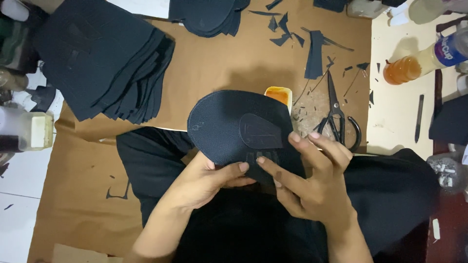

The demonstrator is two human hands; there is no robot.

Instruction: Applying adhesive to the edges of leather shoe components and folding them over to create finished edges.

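A dark navy rounded fabric piece (pixel 219 122) is held over my lap, with a smaller smooth dark patch (pixel 261 131) lying on its right half. My left hand (pixel 204 182) grips the piece from below, thumb pressing its lower edge. My right hand (pixel 312 180) holds the right lower edge, with its fingers spread over the patch's corner and its thumb beside my left thumb.
A stack of dark fabric squares (pixel 102 58) lies at the upper left, more rounded pieces (pixel 207 14) at the top. Black scissors (pixel 336 117), a small orange glue dish (pixel 279 93), scraps (pixel 314 53) and a bottle of orange liquid (pixel 424 61) sit on brown paper (pixel 229 63).
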